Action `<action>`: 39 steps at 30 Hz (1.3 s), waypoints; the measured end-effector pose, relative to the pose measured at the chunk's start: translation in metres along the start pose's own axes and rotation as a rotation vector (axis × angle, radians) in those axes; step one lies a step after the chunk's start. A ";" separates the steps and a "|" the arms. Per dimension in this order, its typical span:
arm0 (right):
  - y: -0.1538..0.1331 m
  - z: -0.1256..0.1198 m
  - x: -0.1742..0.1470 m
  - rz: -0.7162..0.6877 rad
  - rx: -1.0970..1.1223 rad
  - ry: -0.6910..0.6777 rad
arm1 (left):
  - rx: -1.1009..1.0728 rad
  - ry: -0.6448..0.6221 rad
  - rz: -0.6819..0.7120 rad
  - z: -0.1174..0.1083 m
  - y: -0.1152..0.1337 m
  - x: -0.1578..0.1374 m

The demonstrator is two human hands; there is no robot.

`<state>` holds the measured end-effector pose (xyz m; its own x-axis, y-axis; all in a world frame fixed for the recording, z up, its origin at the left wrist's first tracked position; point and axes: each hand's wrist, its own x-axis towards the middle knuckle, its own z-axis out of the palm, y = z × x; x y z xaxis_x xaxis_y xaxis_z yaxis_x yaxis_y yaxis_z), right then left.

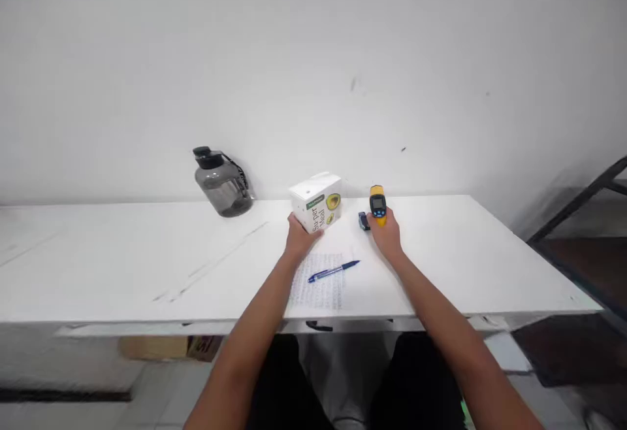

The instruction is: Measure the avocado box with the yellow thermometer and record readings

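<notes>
My left hand (300,237) grips the lower part of a white box (318,202) with avocado pictures and the words "Super Meal". The box is tilted a little over the table. In my right hand (386,234) is a yellow and black infrared thermometer (377,204), its small screen and buttons facing me. A small dark object (363,221) lies just left of that hand; its kind is unclear. Between my forearms, a blue pen (334,271) rests on a sheet of paper (318,296) covered in fine print or writing.
A grey translucent water bottle (223,185) with a black lid and strap stands at the back left, by the wall. The white table (122,260) ends in a front edge above my legs. A dark metal frame (578,198) is off to the right.
</notes>
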<state>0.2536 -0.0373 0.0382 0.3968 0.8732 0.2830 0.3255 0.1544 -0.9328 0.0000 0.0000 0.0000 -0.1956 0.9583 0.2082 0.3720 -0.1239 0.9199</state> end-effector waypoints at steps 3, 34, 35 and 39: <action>-0.001 0.000 0.000 0.013 -0.016 -0.004 | -0.003 0.014 0.010 0.000 0.001 -0.001; -0.004 -0.034 0.018 -0.100 -1.017 -0.085 | 0.060 -0.019 -0.028 -0.004 0.012 -0.005; -0.013 -0.033 0.011 -0.163 -0.972 -0.154 | 0.074 -0.021 -0.039 -0.004 0.014 -0.006; -0.038 -0.024 -0.036 -0.267 -0.806 -0.857 | 0.117 -0.033 -0.056 -0.005 0.021 -0.008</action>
<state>0.2478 -0.0859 0.0686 -0.3638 0.9281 -0.0790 0.8738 0.3107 -0.3741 0.0047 -0.0113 0.0195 -0.1896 0.9712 0.1445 0.4649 -0.0408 0.8844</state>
